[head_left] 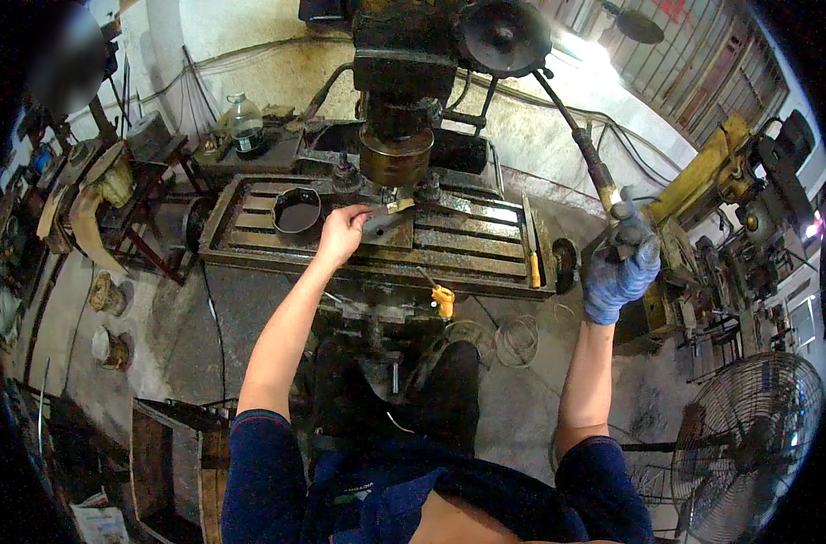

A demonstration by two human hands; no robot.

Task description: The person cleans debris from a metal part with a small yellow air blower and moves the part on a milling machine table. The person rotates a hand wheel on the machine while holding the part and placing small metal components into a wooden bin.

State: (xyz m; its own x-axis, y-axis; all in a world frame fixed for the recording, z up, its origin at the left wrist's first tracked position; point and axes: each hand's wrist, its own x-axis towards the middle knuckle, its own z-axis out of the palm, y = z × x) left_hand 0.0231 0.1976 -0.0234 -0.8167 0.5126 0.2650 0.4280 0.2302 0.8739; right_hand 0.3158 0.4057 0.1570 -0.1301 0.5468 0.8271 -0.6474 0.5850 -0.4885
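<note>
Brush (395, 207), or something very like one, was pinched between thumb and fingers of the bare left hand (342, 234). Its pale tip pointed right, over the slotted machine bed (259, 201), just below the machine head (396, 161) with its brass-colored ring. Couldn't tell whether the tip touched metal.

Right hand (623, 272) wore a blue glove, dark at the fingers, and was raised well off to the right, at the lower end of a long lever (587, 150). Fingers looked curled; couldn't tell if they were actually gripping it.

Round pot (297, 235) sat on the bed just left of the left hand, dark inside. Yellow-handled rod (533, 265) lay along the bed's right end. Yellow nozzle tool (444, 301) was at the bed's front edge, near the middle, nozzle up. Both dark-clad knees showed below it.

Around: clear jug (245, 125) stood behind the bed at left, some dark liquid in it. Coiled cable (518, 343) lay on the floor (508, 417), right of the knees. Big wire-caged fan (748, 444) stood lower right. Wooden crate (202, 471) sat lower left. Two small buckets (110, 350) stood on the floor at left. Barred window (694, 54) was upper right, bright light beside it.
</note>
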